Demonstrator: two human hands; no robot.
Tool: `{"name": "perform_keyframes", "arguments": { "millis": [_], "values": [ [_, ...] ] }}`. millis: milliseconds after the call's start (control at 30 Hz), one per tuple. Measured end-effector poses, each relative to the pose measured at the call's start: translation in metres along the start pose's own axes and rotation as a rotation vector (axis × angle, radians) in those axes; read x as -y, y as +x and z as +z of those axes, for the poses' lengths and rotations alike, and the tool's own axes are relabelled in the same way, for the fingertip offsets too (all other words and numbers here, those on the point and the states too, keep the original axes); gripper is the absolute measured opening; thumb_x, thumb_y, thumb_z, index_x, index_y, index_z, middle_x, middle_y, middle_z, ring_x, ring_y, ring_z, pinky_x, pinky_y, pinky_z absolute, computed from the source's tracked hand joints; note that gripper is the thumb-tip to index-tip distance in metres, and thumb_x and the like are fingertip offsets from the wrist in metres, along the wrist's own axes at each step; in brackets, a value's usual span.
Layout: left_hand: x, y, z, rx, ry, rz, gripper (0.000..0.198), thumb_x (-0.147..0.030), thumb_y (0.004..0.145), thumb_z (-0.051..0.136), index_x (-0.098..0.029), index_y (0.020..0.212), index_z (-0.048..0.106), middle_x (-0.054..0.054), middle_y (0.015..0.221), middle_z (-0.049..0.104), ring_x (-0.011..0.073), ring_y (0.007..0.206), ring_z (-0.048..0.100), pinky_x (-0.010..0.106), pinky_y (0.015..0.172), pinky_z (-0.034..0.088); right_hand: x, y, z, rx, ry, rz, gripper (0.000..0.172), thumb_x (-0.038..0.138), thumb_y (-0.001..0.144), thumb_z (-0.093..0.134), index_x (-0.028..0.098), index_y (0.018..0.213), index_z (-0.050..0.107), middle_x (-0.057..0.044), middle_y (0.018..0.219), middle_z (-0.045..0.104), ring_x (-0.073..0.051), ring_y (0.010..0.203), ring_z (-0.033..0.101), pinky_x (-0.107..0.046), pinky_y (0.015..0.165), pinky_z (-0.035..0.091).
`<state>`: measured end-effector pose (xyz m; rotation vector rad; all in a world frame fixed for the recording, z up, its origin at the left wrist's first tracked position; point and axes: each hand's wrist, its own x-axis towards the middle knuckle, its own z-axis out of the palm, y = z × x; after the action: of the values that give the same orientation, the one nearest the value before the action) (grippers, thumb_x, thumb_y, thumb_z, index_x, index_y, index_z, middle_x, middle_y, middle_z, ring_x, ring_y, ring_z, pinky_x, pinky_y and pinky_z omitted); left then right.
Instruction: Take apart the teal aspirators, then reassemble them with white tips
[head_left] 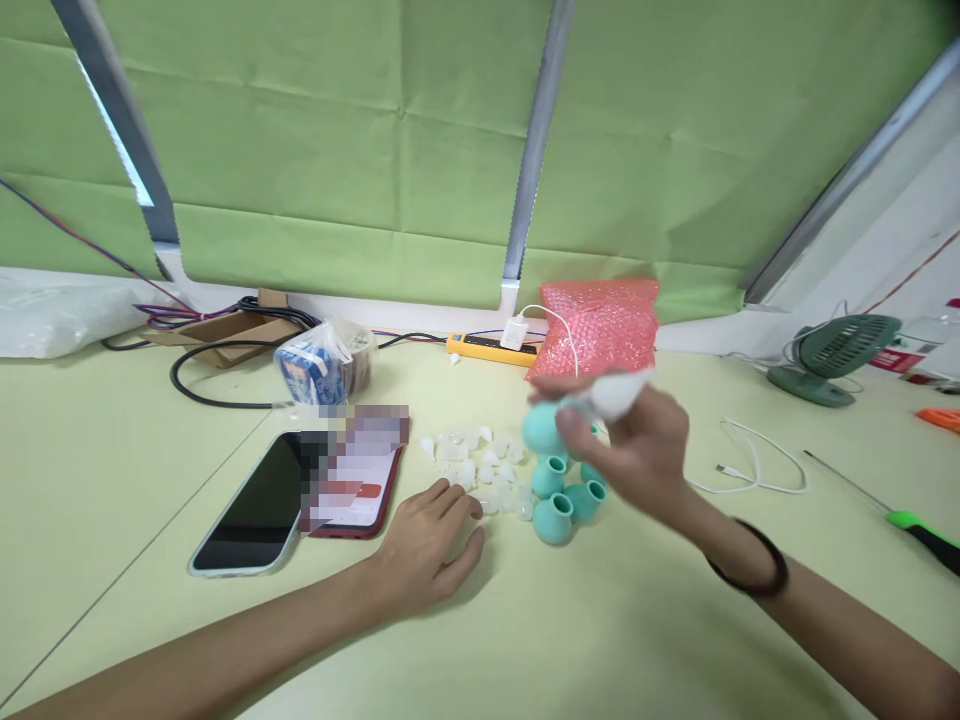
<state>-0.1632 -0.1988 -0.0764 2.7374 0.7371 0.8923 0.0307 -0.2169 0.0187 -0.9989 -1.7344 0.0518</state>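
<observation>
My right hand (649,445) is raised over the table, its fingers closed round a teal squeeze bulb (543,428) with a whitish pointed tip (619,394). The hand and tip are slightly blurred. Beneath it, several teal bulbs (553,520) stand close together, their round mouths facing up or tilted. My left hand (431,545) rests on the tabletop with bent, loosely parted fingers and nothing visible in them. Just beyond its fingertips lie several small clear and white plastic pieces (466,472), some partly hidden by the fingers.
Two phones (251,505) lie to the left. Behind are a plastic-wrapped package (322,365), a yellow power strip (487,349) with a white charger, and pink bubble wrap (600,320). On the right are a white cable (757,470), a screwdriver (919,535) and a green fan (840,350).
</observation>
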Motion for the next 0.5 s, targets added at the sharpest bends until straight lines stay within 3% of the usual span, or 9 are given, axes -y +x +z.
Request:
{"name": "perform_keyframes", "arguments": {
  "millis": [67,167,267,400,500],
  "values": [
    [-0.004,0.000,-0.007,-0.062,-0.164,0.017,0.012,-0.022,0.078,0.036,-0.014,0.078,0.045,0.005,0.068,0.049,0.0168,0.064,0.044,0.029,0.057,0.036,0.019,-0.029,-0.002,0.171,0.021,0.028,0.014,0.025,0.071,0.057,0.017,0.082,0.057,-0.003,0.072,0.064,-0.014,0.060,0.059,-0.024,0.054,0.047],
    [-0.011,0.000,-0.016,-0.066,-0.447,0.054,0.026,-0.034,0.080,0.031,-0.013,0.082,0.045,0.006,0.069,0.048,0.0161,0.064,0.044,0.028,0.058,0.035,0.025,-0.069,0.009,0.394,-0.020,0.080,0.010,0.023,0.074,0.053,0.018,0.082,0.055,-0.003,0.071,0.063,-0.013,0.061,0.057,-0.022,0.057,0.045],
    [-0.017,0.003,-0.018,0.070,-0.541,-0.083,0.030,-0.040,0.079,0.035,-0.014,0.068,0.044,0.001,0.059,0.042,0.0115,0.054,0.038,0.023,0.051,0.031,0.013,-0.096,0.024,0.471,-0.034,0.140,0.010,0.022,0.078,0.046,0.017,0.084,0.052,-0.004,0.073,0.062,-0.014,0.066,0.057,-0.023,0.062,0.045],
    [-0.020,0.010,-0.012,0.320,-0.654,-0.388,0.041,-0.037,0.083,0.034,-0.015,0.048,0.029,-0.005,0.046,0.024,0.0063,0.044,0.022,0.021,0.042,0.019,0.001,-0.111,0.034,0.535,0.001,0.072,0.012,0.024,0.079,0.042,0.016,0.082,0.050,-0.004,0.070,0.060,-0.014,0.063,0.055,-0.024,0.060,0.044],
    [-0.017,0.013,-0.009,0.461,-0.931,-0.532,0.045,-0.040,0.083,0.032,-0.014,0.047,0.035,-0.005,0.041,0.029,0.0051,0.039,0.024,0.020,0.039,0.017,0.000,-0.114,0.033,0.522,-0.007,0.034,0.013,0.025,0.080,0.040,0.017,0.082,0.051,-0.005,0.072,0.062,-0.015,0.064,0.056,-0.024,0.060,0.043]
  ]
}}
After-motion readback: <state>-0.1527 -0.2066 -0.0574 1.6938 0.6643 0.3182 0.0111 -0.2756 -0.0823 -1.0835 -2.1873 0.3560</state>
